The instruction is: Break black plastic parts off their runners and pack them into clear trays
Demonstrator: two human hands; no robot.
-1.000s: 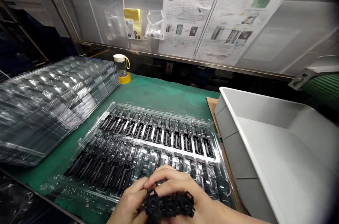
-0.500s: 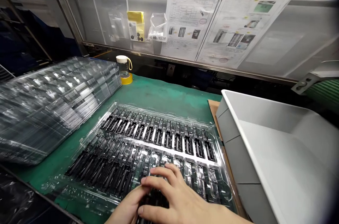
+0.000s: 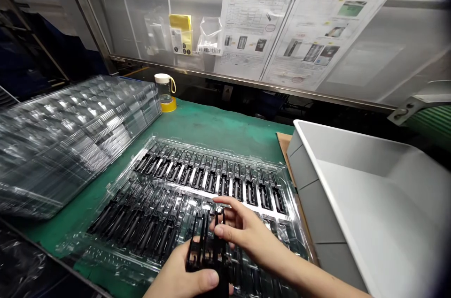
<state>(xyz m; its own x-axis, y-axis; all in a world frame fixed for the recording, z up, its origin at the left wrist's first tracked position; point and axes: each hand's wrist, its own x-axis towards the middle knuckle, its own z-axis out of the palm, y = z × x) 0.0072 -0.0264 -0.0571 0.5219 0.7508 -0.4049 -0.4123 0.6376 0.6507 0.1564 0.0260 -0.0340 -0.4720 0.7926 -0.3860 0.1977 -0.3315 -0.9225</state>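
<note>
My left hand (image 3: 188, 277) is closed round a bunch of long black plastic parts (image 3: 206, 248), held upright at the near edge of a clear blister tray (image 3: 165, 145). Just beyond them my right hand (image 3: 243, 230) pinches the top of one of those parts with thumb and fingers. The tray lies on the green mat (image 3: 218, 126). Its far row is filled with black parts (image 3: 211, 178), and more fill the left of the near row.
A tall stack of empty clear trays (image 3: 66, 138) sits to the left. A large grey bin (image 3: 369, 194) stands at the right on a piece of cardboard. A small jar on a yellow tape roll (image 3: 165, 94) stands at the back, below a panel of instruction sheets (image 3: 282, 30).
My right hand has lifted off the bunch and moved forward over the tray. The black parts, covered by it before, now stand upright in my left hand.
</note>
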